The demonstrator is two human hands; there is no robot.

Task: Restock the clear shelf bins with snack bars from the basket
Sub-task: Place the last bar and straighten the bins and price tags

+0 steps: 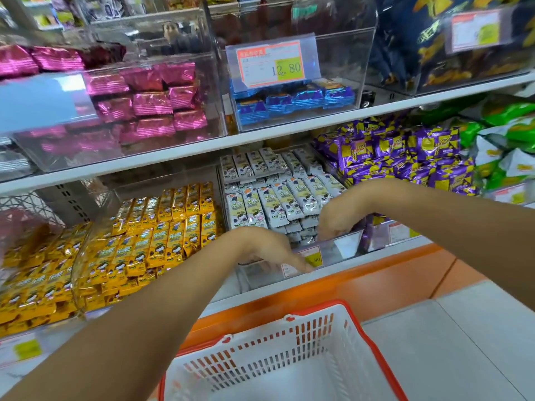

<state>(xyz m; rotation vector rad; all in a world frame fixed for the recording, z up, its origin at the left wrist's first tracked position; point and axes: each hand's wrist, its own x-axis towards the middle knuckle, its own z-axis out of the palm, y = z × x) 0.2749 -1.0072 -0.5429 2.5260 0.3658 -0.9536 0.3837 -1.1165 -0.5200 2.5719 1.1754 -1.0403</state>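
The left grip lay spread on the front lip of the clear plastic shelf bin. The right grip curled among white-wrapped snack bars just beyond it, though whether it held one I cannot tell. Below both grips, the white plastic basket with red rim showed no bars, so restocking looked nearly finished.

A shop's snack aisle. Above the fingers, a white shelf carries clear bins of pink packets and blue packets, one fronted by a printed price tag reading 12.80. Just beyond the fingers, more bins hold rows of yellow bars and white bars, with purple packets to their right. A smaller price label lies under the fingers, and a red-rimmed shopping basket sits below them.
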